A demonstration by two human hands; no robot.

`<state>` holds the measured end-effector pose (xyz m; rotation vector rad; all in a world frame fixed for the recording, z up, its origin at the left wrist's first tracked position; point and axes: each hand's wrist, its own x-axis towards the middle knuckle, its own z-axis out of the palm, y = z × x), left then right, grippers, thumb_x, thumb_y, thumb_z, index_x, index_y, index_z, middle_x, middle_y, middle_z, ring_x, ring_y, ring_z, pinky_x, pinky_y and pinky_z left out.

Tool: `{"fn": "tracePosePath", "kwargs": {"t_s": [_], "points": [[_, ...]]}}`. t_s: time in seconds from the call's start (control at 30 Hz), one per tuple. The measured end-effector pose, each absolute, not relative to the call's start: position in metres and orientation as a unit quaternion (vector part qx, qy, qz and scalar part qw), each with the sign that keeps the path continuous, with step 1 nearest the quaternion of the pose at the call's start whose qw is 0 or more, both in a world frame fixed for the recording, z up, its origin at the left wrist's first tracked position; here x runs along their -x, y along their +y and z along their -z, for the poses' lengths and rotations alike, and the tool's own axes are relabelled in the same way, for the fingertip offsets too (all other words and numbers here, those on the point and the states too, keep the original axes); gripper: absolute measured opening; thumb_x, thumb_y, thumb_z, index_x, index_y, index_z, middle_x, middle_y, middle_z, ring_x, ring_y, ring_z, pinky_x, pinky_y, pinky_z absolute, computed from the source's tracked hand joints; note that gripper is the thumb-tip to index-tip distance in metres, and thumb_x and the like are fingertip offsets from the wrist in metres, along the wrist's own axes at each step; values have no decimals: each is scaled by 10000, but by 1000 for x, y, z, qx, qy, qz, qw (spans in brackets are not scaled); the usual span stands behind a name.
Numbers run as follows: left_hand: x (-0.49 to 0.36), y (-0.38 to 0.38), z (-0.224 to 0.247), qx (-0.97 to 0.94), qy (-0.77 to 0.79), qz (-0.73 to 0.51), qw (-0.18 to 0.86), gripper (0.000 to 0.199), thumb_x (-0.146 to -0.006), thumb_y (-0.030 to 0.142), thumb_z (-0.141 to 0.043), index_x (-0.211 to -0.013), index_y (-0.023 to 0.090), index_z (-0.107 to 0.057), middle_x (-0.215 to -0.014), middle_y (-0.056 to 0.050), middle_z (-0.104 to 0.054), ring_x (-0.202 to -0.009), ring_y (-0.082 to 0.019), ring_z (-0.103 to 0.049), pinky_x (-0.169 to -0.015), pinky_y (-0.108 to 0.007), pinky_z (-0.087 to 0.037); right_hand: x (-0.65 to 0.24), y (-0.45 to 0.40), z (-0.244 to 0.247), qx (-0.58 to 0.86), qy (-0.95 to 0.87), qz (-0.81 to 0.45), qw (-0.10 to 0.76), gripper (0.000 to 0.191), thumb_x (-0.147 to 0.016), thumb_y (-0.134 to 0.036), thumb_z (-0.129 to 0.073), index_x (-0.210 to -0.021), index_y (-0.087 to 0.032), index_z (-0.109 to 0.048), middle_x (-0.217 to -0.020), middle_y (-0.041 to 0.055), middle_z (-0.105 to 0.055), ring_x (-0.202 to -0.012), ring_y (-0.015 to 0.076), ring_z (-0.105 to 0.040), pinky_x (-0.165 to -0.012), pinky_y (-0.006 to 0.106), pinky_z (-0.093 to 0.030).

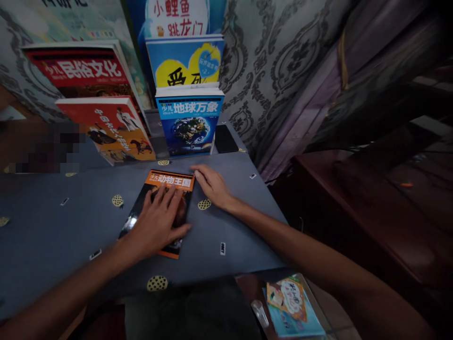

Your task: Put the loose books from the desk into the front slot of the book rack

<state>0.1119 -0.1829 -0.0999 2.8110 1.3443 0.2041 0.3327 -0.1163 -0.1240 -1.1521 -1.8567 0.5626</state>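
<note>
On the grey-blue tablecloth lies a book (186, 186) with an orange title band and a dark cover, tilted slightly. My left hand (160, 218) rests flat on its cover, fingers spread, hiding much of the picture. At the book's upper right corner is my right hand (214, 187), its index finger stretched out at the edge and the other fingers partly hidden. Just beyond the hands stand a blue book with a globe (191, 127) and an orange book with painted figures (113, 130).
Behind stand a red book (90, 71), a blue-and-yellow book (186, 59) and larger picture books. A black phone (226, 139) lies near the table's right edge. Lower down at right are small booklets (293, 304). A reddish-brown wooden surface (361, 208) is at right.
</note>
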Motion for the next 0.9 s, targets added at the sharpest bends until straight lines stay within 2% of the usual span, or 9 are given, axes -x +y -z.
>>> {"fn": "tracePosePath", "kwargs": {"t_s": [0.13,0.23,0.3,0.4,0.5,0.6,0.7,0.9], "points": [[-91,-172,79,-925,379,30,23,653,-910,371,-545,-1509,176,-372,-1598,-140,-393,-1495,-351,-323,-1179,-591,-320,-332,-122,124,457,-715,-297,438,343,-1040,-359,-382,-1200,-197,-639,-1021,77,-747,-905,203,-730,-882,371,-540],[-94,-167,65,-924,378,51,9,586,-910,323,-536,-1465,166,-434,-1553,-130,-463,-1452,-316,-403,-1174,-536,-367,-333,-121,125,458,-687,-342,449,364,-1044,-389,-379,-1197,-187,-641,-932,63,-744,-796,182,-738,-806,341,-551],[-109,-167,59,-909,412,54,-21,504,-930,316,-533,-1398,132,-504,-1476,-152,-540,-1378,-319,-487,-1117,-496,-448,-334,-120,126,456,-677,-353,457,375,-1039,-413,-390,-1187,-182,-645,-929,63,-739,-791,180,-740,-792,331,-550],[-136,-168,56,-881,463,72,-70,386,-968,287,-492,-1294,99,-580,-1306,-177,-644,-1215,-325,-605,-920,-447,-578,-335,-120,125,455,-670,-358,464,380,-1036,-426,-395,-1174,-182,-651,-920,57,-734,-796,180,-744,-794,325,-549],[-149,-167,56,-875,469,78,-94,355,-975,271,-485,-1258,88,-597,-1166,-178,-696,-1097,-323,-661,-787,-419,-611,-336,-124,122,457,-669,-360,463,354,-1037,-389,-398,-1173,-180,-650,-939,59,-736,-782,177,-746,-793,328,-550],[-148,-165,60,-882,456,59,-104,301,-965,259,-502,-1167,82,-638,-1124,-182,-714,-1059,-320,-684,-775,-411,-614,-337,-127,118,458,-669,-361,461,323,-1037,-340,-405,-1179,-179,-646,-976,61,-735,-775,171,-748,-788,326,-553],[-143,-165,66,-891,440,33,-111,257,-959,246,-501,-1074,91,-671,-1154,-192,-718,-1103,-324,-681,-835,-416,-606,-337,-129,115,459,-672,-358,458,319,-1043,-331,-397,-1190,-184,-639,-1006,68,-729,-785,176,-749,-778,333,-557],[-142,-165,66,-891,439,26,-114,275,-967,241,-481,-1084,94,-681,-1208,-198,-711,-1121,-341,-688,-793,-431,-624,-336,-129,115,452,-666,-364,469,328,-1033,-329,-402,-1195,-165,-636,-978,69,-720,-784,176,-741,-776,333,-556]]}}
